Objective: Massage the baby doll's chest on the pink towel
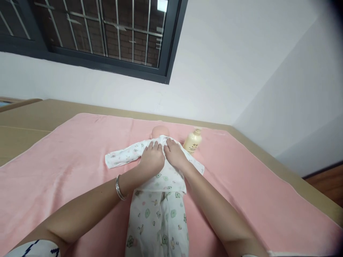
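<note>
A doll with a round, bare head lies on a pink blanket, dressed in a white printed top and matching trousers. My left hand, with a silver bangle on its wrist, rests on the top's upper left side, fingers lying flat. Beside it my right hand lies on the upper right side of the top, fingers stretched toward the collar. One sleeve reaches out to the left; the other shows partly beyond my right forearm.
A pale yellow pump bottle is on the blanket just right of the doll's shoulder. A tan surface edge runs along the white wall behind, below a barred window.
</note>
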{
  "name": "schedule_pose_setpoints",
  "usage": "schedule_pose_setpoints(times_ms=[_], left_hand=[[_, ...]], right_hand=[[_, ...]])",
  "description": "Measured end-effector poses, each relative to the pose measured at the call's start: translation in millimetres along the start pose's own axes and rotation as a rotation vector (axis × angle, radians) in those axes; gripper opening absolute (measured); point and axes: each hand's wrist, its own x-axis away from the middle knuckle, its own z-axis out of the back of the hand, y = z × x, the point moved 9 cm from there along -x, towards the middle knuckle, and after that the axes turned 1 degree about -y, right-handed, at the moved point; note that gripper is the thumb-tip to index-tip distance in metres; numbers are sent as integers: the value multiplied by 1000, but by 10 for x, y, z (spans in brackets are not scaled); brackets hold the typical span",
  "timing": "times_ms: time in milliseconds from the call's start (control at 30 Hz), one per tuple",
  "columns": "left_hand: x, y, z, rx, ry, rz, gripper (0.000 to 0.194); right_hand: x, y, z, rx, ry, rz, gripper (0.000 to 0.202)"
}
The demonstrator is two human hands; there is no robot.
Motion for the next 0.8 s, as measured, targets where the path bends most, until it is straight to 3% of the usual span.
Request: schedule_pose_setpoints(times_ms=[133,233,400,500,667,800], left_hand=[[-151,-176,136,136,-48,-17,40],[-196,-300,120,159,-63,48,40],[-18,-89,-25,14,22,37,47],[10,-8,-22,39,32,-12,48],[-176,-296,76,204,-5,37,39],[-226,-452,19,216,12,99,38]], right_hand=[[198,-251,-1,100,-65,23,46],[222,-287,32,83,-82,47,41],[4,-16,24,-40,-16,61,40],[-19,31,-7,-6,38,32,44],[186,-241,-48,93,10,19,50],[197,-314,-33,42,-21,85,49]])
